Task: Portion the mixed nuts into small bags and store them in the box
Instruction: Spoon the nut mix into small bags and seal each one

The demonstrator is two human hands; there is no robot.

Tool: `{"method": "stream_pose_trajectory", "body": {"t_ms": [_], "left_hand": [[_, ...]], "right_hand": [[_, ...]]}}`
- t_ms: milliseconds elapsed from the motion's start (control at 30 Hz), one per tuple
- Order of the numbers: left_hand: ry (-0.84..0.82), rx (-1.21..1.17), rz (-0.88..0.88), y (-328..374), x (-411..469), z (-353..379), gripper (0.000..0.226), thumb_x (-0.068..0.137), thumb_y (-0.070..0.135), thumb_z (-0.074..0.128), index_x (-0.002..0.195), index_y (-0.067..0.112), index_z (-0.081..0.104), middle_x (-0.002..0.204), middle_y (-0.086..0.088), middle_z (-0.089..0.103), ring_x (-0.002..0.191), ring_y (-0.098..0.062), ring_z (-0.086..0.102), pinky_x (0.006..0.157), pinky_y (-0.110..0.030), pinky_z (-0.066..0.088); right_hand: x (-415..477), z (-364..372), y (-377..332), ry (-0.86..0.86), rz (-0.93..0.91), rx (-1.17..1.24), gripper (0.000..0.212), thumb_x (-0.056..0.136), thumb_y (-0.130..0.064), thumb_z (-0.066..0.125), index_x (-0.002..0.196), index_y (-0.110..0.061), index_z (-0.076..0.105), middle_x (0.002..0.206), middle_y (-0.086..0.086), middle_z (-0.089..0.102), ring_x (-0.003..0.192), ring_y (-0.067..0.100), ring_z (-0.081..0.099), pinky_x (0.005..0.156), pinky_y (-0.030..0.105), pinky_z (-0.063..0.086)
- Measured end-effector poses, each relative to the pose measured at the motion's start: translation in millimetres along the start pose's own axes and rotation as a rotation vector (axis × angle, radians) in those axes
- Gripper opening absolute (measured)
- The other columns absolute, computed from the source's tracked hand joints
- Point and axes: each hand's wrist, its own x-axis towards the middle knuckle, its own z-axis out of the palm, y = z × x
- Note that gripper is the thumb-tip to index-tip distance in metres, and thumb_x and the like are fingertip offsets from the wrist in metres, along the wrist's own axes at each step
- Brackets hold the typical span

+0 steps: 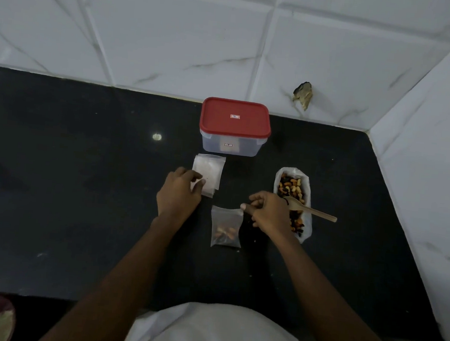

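Right hand (pixel 269 215): thumb and index pinch the top right corner of the filled bag (pixel 225 227), other fingers curled in. The bag lies flat on the black countertop (pixel 80 198), at about 8 o'clock from my knuckles. A small portion of nuts sits in its lower half, the upper half is just clear film.

Left hand (pixel 180 191): fingers curled onto the near-left corner of the stack of empty bags (pixel 208 173), pinching a lifted edge there. The rest of the stack fans out at 1 o'clock from that hand, flat on the counter.

Box (pixel 233 144): 12 o'clock from the filled bag, past the empty bags, close to the tiled wall (pixel 229 48). The red lid (pixel 235 117) is on. Well apart from both hands.

Bulk nut bag (pixel 294 187): open, just right of my right hand, which overlaps its left edge. The wooden spoon (pixel 315 212) has its bowl resting in the nuts and its handle sticking out over the rim at 4 o'clock. Neither hand is on the spoon.
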Motion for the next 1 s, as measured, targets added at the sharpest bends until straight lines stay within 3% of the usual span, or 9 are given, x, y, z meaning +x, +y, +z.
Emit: {"method": "stream_pose_trajectory", "body": {"t_ms": [67,133,300,400,533,733,900,1000], "left_hand": [[-0.045,0.15,0.063,1,11,2,0.042,0.09,0.045,0.062,0.128,0.027,0.057,0.127,0.001,0.05,0.114,-0.015,0.048,0.089,-0.033,0.048],[-0.129,0.264,0.13,4,19,4,0.048,0.088,0.048,0.063,0.131,0.029,0.056,0.132,0.0,0.046,0.119,-0.018,0.044,0.098,-0.037,0.043],[-0.206,0.262,0.18,3,25,5,0.032,0.089,0.037,0.064,0.12,0.03,0.061,0.131,0.001,0.048,0.121,-0.017,0.043,0.1,-0.035,0.035],[-0.17,0.207,0.119,1,21,9,0.038,0.086,0.034,0.069,0.123,0.028,0.059,0.132,0.0,0.049,0.122,-0.018,0.043,0.102,-0.036,0.035],[-0.102,0.188,-0.056,6,21,12,0.073,0.08,0.038,0.075,0.142,0.023,0.041,0.138,-0.004,0.048,0.128,-0.023,0.043,0.105,-0.042,0.036],[-0.138,-0.073,-0.236,10,28,14,0.071,0.078,0.024,0.078,0.138,0.024,0.041,0.111,0.007,0.066,0.115,-0.018,0.058,0.103,-0.042,0.032],[-0.11,-0.152,-0.248,15,30,13,0.079,0.074,0.013,0.078,0.141,0.02,0.037,0.135,-0.007,0.047,0.125,-0.027,0.048,0.106,-0.051,0.037],[-0.044,-0.331,-0.195,16,28,12,0.071,0.077,0.0,0.071,0.138,0.019,0.041,0.128,-0.004,0.05,0.115,-0.02,0.054,0.093,-0.038,0.049]], "right_hand": [[6,0,0,0.045,-0.018,0.008,0.026,0.086,-0.027,0.074,0.108,-0.015,0.067,0.09,-0.004,0.067,0.084,0.013,0.067,0.077,0.04,0.06],[10,-2,-5,0.058,-0.048,-0.013,0.025,0.088,-0.028,0.072,0.11,-0.016,0.068,0.099,-0.002,0.07,0.09,0.01,0.065,0.083,0.036,0.057],[20,-6,-16,0.097,-0.087,-0.05,0.021,0.092,-0.028,0.066,0.112,-0.02,0.069,0.107,-0.004,0.07,0.094,0.004,0.06,0.08,0.022,0.047],[24,-2,-23,0.08,-0.106,-0.058,0.019,0.093,-0.028,0.064,0.11,-0.022,0.069,0.107,-0.005,0.07,0.092,0.004,0.059,0.076,0.02,0.045],[32,6,-35,0.022,-0.122,-0.055,0.02,0.093,-0.024,0.063,0.113,-0.021,0.068,0.11,-0.003,0.069,0.097,0.007,0.06,0.081,0.023,0.048],[44,14,-44,-0.024,-0.116,-0.008,0.039,0.093,-0.023,0.064,0.131,-0.018,0.059,0.126,0.001,0.066,0.116,0.015,0.06,0.093,0.028,0.047],[49,21,-45,-0.098,-0.085,0.01,0.044,0.093,-0.022,0.066,0.136,-0.014,0.055,0.13,0.004,0.064,0.12,0.018,0.058,0.099,0.03,0.046],[49,21,-45,-0.081,-0.06,0.131,0.047,0.092,-0.023,0.067,0.136,-0.014,0.054,0.127,0.004,0.065,0.119,0.019,0.059,0.094,0.027,0.045]]}}
